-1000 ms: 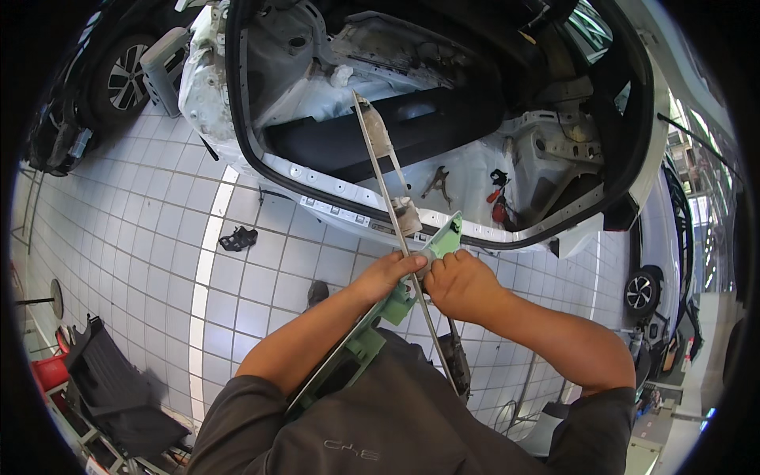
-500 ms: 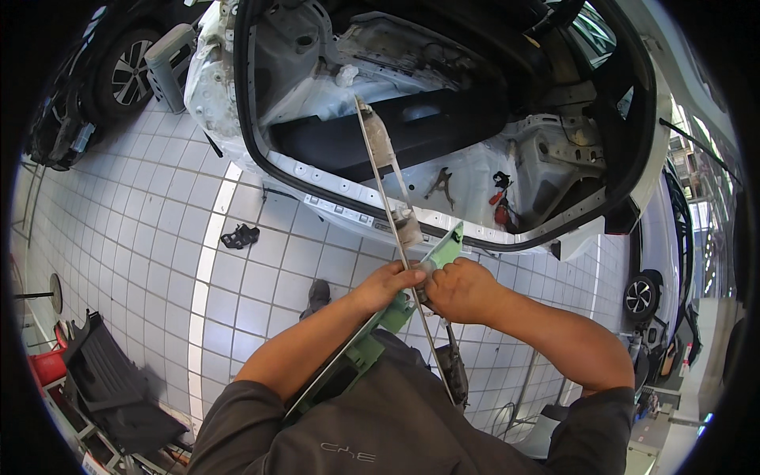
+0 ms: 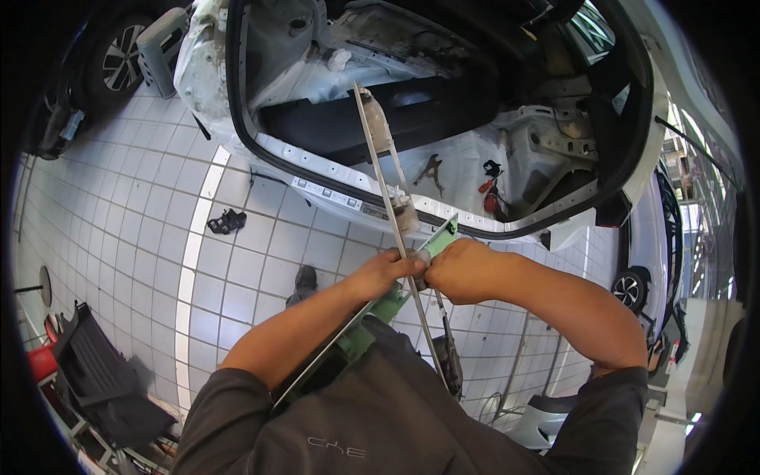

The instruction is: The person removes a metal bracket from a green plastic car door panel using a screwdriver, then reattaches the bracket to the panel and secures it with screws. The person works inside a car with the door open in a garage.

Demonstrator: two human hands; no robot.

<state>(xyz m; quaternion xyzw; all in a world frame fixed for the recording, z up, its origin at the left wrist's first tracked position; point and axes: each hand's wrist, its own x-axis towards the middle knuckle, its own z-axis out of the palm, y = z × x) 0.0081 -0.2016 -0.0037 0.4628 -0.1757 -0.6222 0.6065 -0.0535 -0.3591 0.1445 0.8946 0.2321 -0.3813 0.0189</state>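
Note:
A long, thin, pale car trim strip (image 3: pixel 379 165), seen edge-on with dirty brackets along its back, stands slanted in front of me. My left hand (image 3: pixel 381 275) is closed on its middle, thumb across the edge. A green car panel (image 3: pixel 356 342) slants behind my left forearm, against my body; its upper end (image 3: pixel 442 237) shows beyond the hands. My right hand (image 3: pixel 465 271) is a fist beside the strip, close to the green panel. A small greyish piece (image 3: pixel 423 256) shows between the hands; whatever the right fingers grip is hidden.
Ahead is a white car's open, stripped rear, its sill (image 3: pixel 317 186) near my hands. Inside lie a black panel (image 3: pixel 396 119), a rusty bracket (image 3: pixel 430 174) and a red-and-black tool (image 3: pixel 492 203). A black part (image 3: pixel 227 222) lies on the tiles; a dark liner (image 3: pixel 103 380) stands lower left.
The view has shifted slightly, so the car and floor sit a little further left and higher. The right fist has turned and its forearm has swung up; both hands keep their place at the strip.

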